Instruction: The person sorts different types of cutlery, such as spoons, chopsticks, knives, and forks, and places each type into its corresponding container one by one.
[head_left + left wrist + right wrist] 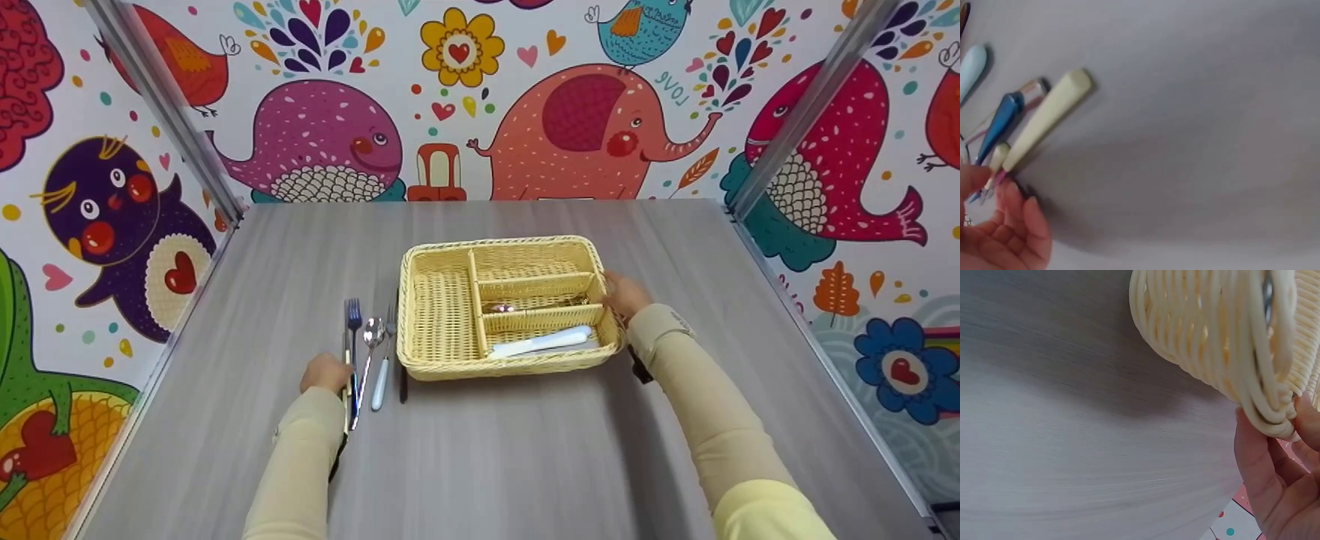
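The wicker basket (442, 367), with several compartments, is held at its right rim by my right hand (626, 295). In the right wrist view, the thumb and fingers of the right hand (1283, 478) pinch the woven edge. At the basket's left lies a row of cutlery: a blue fork (354, 319), a spoon (373, 330) and a light-blue-handled fork (382, 379). My left hand (326, 373) is at the left end of this row. Its thumb and fingers pinch a cream-handled cutlery piece (1044, 121) in the left wrist view; its head is hidden.
Inside the basket, shiny spoons (502, 307) lie in the middle right compartment and white-handled cutlery (540, 341) in the front one. A dark handle (403, 386) lies by the basket's left front corner. Metal posts (165, 105) and printed walls border the grey table (480, 457).
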Demonstrator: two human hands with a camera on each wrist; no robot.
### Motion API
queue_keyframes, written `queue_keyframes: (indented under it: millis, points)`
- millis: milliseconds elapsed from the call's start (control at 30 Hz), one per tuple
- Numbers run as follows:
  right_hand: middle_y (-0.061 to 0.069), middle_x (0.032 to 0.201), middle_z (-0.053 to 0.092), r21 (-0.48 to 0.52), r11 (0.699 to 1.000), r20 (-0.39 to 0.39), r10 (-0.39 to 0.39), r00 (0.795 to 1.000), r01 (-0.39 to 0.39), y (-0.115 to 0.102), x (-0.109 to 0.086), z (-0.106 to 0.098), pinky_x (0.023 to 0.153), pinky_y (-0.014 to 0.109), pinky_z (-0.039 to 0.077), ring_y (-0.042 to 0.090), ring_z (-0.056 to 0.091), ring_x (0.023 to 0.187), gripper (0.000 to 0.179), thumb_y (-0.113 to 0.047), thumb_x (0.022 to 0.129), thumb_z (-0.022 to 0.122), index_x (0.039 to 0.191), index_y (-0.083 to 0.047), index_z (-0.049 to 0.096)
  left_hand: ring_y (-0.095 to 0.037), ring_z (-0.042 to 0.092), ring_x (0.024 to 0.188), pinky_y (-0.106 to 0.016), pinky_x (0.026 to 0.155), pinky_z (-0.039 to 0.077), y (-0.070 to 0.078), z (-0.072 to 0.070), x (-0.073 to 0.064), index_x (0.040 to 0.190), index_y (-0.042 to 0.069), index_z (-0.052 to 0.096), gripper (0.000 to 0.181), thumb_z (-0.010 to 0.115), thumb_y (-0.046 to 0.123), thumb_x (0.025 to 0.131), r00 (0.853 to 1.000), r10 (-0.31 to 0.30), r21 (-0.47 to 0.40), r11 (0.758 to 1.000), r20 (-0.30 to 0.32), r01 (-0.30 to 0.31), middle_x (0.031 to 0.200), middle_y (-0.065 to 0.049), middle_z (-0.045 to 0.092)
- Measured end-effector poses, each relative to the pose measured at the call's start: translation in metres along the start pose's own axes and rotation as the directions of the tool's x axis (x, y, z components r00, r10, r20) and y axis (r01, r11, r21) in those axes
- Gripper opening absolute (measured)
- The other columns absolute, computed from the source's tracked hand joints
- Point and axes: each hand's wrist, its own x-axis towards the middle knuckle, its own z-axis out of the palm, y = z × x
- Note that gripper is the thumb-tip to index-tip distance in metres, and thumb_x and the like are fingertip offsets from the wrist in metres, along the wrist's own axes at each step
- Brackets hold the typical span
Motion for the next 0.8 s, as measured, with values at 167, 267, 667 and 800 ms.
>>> queue_keyframes:
  millis: [167, 267, 667, 800]
  points:
    - [0.026, 0.133, 0.043, -0.05, 0.999, 0.004, -0.007, 1.0, 0.007, -0.004, -0.002, -0.002, 0.097, 0.052, 0.035, 0.046, 0.041, 0.118, 0.07, -0.03, 0.081, 0.068, 0.139, -0.006, 0.036, -0.025, 0.053, 0.071, -0.033, 0.06, 0.045, 0.002, 0.003, -0.002, 0.088, -0.009, 0.059, 0.026, 0.05, 0.014, 0.083, 0.999, -0.024, -0.051, 0.998, -0.028, 0.023, 0.086, -0.022, 0.062]
    - [0.022, 0.138, 0.04, -0.042, 0.999, 0.028, 0.014, 1.0, -0.013, 0.032, 0.026, 0.015, 0.1, 0.054, 0.031, 0.044, 0.039, 0.122, 0.076, -0.033, 0.08, 0.068, 0.143, -0.012, 0.031, -0.024, 0.052, 0.071, -0.032, 0.06, 0.045, 0.003, 0.004, -0.002, 0.087, -0.008, 0.059, 0.024, 0.05, 0.014, 0.083, 0.999, -0.041, -0.058, 0.998, -0.034, 0.039, 0.084, -0.02, 0.061]
    - [0.024, 0.138, 0.039, -0.023, 1.0, 0.069, 0.013, 0.998, -0.012, -0.037, -0.025, -0.021, 0.104, 0.052, 0.028, 0.044, 0.036, 0.124, 0.067, -0.017, 0.085, 0.062, 0.143, -0.005, 0.029, -0.022, 0.048, 0.065, -0.033, 0.057, 0.043, 0.004, -0.001, 0.008, 0.08, -0.003, 0.055, 0.014, 0.046, 0.008, 0.081, 0.994, -0.051, -0.057, 0.997, -0.096, 0.046, 0.073, -0.012, 0.054]
    - [0.027, 0.135, 0.041, 0.003, 1.0, 0.076, 0.02, 0.997, -0.02, -0.086, -0.061, -0.046, 0.105, 0.048, 0.028, 0.045, 0.038, 0.122, 0.067, -0.018, 0.085, 0.061, 0.141, -0.001, 0.029, -0.023, 0.05, 0.063, -0.035, 0.056, 0.045, 0.003, 0.003, 0.013, 0.082, -0.005, 0.058, 0.018, 0.048, 0.009, 0.085, 0.988, -0.046, -0.059, 0.998, -0.146, 0.037, 0.075, -0.015, 0.058]
